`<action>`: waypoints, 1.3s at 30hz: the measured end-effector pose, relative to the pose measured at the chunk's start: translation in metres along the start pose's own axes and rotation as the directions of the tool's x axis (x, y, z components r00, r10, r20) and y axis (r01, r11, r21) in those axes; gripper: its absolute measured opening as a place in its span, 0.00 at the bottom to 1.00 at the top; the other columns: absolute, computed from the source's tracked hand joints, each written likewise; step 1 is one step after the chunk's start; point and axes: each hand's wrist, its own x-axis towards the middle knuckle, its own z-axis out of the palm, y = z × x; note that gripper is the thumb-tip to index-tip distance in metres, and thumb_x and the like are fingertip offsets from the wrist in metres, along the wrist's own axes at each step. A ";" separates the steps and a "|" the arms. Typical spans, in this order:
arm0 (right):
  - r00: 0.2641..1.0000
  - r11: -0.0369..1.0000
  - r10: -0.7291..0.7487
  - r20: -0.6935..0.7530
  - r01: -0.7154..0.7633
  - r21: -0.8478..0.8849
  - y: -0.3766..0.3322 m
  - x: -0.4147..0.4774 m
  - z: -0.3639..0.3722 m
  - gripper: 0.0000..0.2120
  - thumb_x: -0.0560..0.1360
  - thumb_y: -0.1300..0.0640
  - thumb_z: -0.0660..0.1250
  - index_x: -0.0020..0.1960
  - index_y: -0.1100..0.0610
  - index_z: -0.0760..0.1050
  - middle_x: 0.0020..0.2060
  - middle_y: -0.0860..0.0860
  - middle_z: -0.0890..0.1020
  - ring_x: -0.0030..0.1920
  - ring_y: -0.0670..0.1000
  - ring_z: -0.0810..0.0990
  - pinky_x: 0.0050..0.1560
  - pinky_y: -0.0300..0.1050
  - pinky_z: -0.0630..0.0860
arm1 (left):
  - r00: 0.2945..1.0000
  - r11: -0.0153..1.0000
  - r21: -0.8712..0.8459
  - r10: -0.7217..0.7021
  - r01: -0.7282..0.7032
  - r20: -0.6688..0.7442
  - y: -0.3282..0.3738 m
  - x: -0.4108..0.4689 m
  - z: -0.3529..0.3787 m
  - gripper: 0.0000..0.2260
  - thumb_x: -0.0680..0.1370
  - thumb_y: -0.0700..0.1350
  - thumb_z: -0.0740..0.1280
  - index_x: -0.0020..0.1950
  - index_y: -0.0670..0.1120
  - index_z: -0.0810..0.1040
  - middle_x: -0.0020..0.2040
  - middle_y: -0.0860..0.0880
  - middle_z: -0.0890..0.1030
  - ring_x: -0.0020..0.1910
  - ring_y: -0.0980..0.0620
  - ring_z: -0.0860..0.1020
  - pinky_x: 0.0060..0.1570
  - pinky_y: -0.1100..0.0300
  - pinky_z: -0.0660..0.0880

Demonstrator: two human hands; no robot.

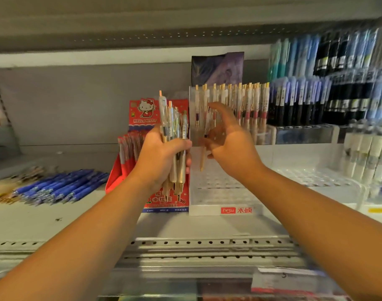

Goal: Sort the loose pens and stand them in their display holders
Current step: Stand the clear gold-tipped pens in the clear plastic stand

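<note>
My left hand (161,157) grips a bundle of clear and gold pens (175,127), held upright in front of the red Hello Kitty box. My right hand (227,137) is just right of it, fingers curled around a single gold-tipped pen (204,146) that points down over the clear display holder (225,192). That holder has a grid of holes in its base, and a back row of similar white and gold pens (240,103) stands in it.
A red Hello Kitty pen box (142,114) stands behind my left hand. Loose blue pens (62,187) lie on the shelf at left. Racks of blue and black pens (329,94) fill the right, with white-capped pens (368,153) at the far right. Another shelf hangs overhead.
</note>
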 end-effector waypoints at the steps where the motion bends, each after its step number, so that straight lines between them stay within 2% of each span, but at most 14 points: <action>1: 1.000 1.000 0.007 0.010 -0.008 0.006 0.001 0.000 0.001 0.36 0.74 0.63 0.71 0.70 0.36 0.60 0.40 0.49 0.81 0.39 0.48 0.82 0.41 0.52 0.83 | 1.000 1.000 0.008 0.003 -0.003 0.007 0.000 0.000 0.001 0.10 0.76 0.33 0.66 0.52 0.44 0.71 0.29 0.46 0.76 0.25 0.48 0.76 0.24 0.57 0.74; 5: 0.992 0.997 0.056 0.111 -0.060 0.037 0.001 -0.003 0.005 0.36 0.74 0.64 0.71 0.68 0.32 0.61 0.40 0.51 0.82 0.38 0.49 0.83 0.36 0.47 0.83 | 1.000 1.000 0.008 -0.007 0.007 0.017 0.002 0.000 0.001 0.09 0.77 0.34 0.68 0.53 0.46 0.74 0.31 0.45 0.78 0.26 0.47 0.77 0.25 0.56 0.75; 8: 0.993 0.999 0.049 0.106 -0.050 0.007 0.003 -0.004 0.007 0.30 0.77 0.63 0.68 0.65 0.32 0.64 0.40 0.49 0.82 0.37 0.48 0.83 0.33 0.45 0.83 | 1.000 0.999 -0.023 -0.028 0.028 0.009 0.003 0.002 -0.006 0.09 0.78 0.37 0.69 0.55 0.46 0.74 0.35 0.44 0.80 0.27 0.47 0.78 0.26 0.57 0.75; 12: 0.994 0.998 0.040 0.102 -0.035 -0.056 0.003 -0.003 0.009 0.15 0.78 0.62 0.66 0.59 0.45 0.76 0.43 0.42 0.82 0.42 0.44 0.82 0.43 0.49 0.83 | 0.998 0.998 -0.026 -0.055 0.056 0.021 0.004 0.000 -0.017 0.09 0.78 0.38 0.69 0.57 0.45 0.74 0.37 0.44 0.82 0.28 0.48 0.78 0.26 0.57 0.76; 18: 0.990 0.994 0.093 0.105 -0.086 -0.070 0.000 0.000 0.008 0.15 0.77 0.64 0.66 0.59 0.49 0.75 0.43 0.45 0.83 0.43 0.47 0.83 0.43 0.49 0.82 | 0.993 0.999 0.011 -0.052 0.051 0.108 0.001 -0.003 -0.012 0.11 0.78 0.37 0.68 0.57 0.47 0.72 0.34 0.45 0.81 0.26 0.47 0.78 0.26 0.55 0.76; 21: 0.988 0.992 0.111 0.102 -0.105 -0.064 0.000 0.002 0.008 0.12 0.76 0.66 0.66 0.54 0.52 0.75 0.42 0.48 0.83 0.44 0.49 0.84 0.42 0.46 0.81 | 0.992 0.999 -0.001 -0.049 0.049 0.117 0.002 -0.003 -0.011 0.11 0.79 0.37 0.68 0.57 0.47 0.72 0.32 0.46 0.81 0.26 0.48 0.78 0.26 0.56 0.76; 24: 0.987 0.992 0.116 0.113 -0.109 -0.067 -0.002 0.002 0.007 0.09 0.75 0.63 0.69 0.50 0.51 0.76 0.41 0.47 0.82 0.42 0.48 0.83 0.44 0.49 0.81 | 0.991 0.999 0.001 -0.047 0.048 0.124 0.002 -0.004 -0.011 0.11 0.79 0.37 0.68 0.58 0.47 0.72 0.31 0.47 0.81 0.25 0.48 0.78 0.26 0.57 0.76; 26: 0.994 0.986 0.064 0.092 -0.048 -0.162 -0.004 0.001 0.003 0.06 0.75 0.59 0.70 0.50 0.50 0.78 0.41 0.45 0.82 0.41 0.45 0.80 0.44 0.47 0.80 | 0.989 0.999 0.008 -0.051 0.050 0.139 0.002 -0.006 -0.010 0.11 0.79 0.36 0.67 0.58 0.47 0.72 0.31 0.47 0.81 0.25 0.49 0.78 0.26 0.58 0.76; 28: 1.000 0.981 -0.022 -0.004 0.021 -0.195 -0.010 0.001 0.000 0.05 0.76 0.55 0.68 0.48 0.48 0.81 0.41 0.42 0.82 0.39 0.42 0.78 0.40 0.42 0.77 | 0.985 0.998 0.015 -0.057 0.056 0.161 0.001 -0.008 -0.010 0.10 0.79 0.36 0.67 0.57 0.47 0.72 0.32 0.47 0.81 0.26 0.49 0.78 0.26 0.57 0.77; 30: 0.998 0.996 0.031 -0.058 -0.026 0.085 -0.019 0.000 -0.003 0.05 0.76 0.54 0.67 0.49 0.47 0.81 0.38 0.42 0.83 0.37 0.42 0.79 0.36 0.40 0.77 | 0.980 0.998 0.024 -0.068 0.064 0.185 0.001 -0.008 -0.009 0.11 0.79 0.36 0.68 0.58 0.47 0.72 0.33 0.46 0.82 0.26 0.49 0.78 0.27 0.56 0.77; 32: 0.989 0.911 0.137 0.061 -0.150 0.385 -0.026 -0.002 -0.004 0.07 0.76 0.57 0.70 0.54 0.50 0.79 0.38 0.46 0.84 0.37 0.45 0.82 0.35 0.44 0.80 | 0.974 0.997 0.036 -0.077 0.071 0.214 0.000 -0.008 -0.008 0.11 0.79 0.37 0.68 0.59 0.47 0.73 0.35 0.45 0.82 0.27 0.48 0.79 0.27 0.56 0.78; 34: 0.972 0.843 0.178 0.153 -0.231 0.487 -0.027 -0.004 -0.006 0.10 0.74 0.61 0.72 0.55 0.54 0.79 0.43 0.53 0.85 0.41 0.49 0.84 0.38 0.45 0.82 | 0.968 0.997 0.043 -0.078 0.070 0.239 -0.001 -0.008 -0.008 0.11 0.79 0.37 0.68 0.60 0.47 0.73 0.37 0.44 0.82 0.28 0.47 0.79 0.27 0.56 0.77; 37: 0.960 0.752 0.241 0.146 -0.280 0.597 -0.026 -0.004 -0.011 0.09 0.74 0.65 0.71 0.54 0.58 0.79 0.45 0.56 0.85 0.44 0.52 0.85 0.44 0.46 0.82 | 0.966 0.996 0.040 -0.090 0.082 0.243 -0.001 -0.007 -0.007 0.11 0.79 0.40 0.68 0.60 0.46 0.73 0.40 0.42 0.83 0.29 0.45 0.80 0.28 0.55 0.77; 39: 0.948 0.665 0.294 0.120 -0.293 0.687 -0.025 -0.003 -0.017 0.11 0.74 0.66 0.70 0.56 0.60 0.77 0.46 0.58 0.85 0.45 0.56 0.86 0.43 0.46 0.82 | 0.967 0.994 0.030 -0.106 0.102 0.231 -0.001 -0.008 -0.007 0.11 0.79 0.42 0.68 0.61 0.47 0.73 0.38 0.42 0.82 0.29 0.45 0.79 0.28 0.54 0.78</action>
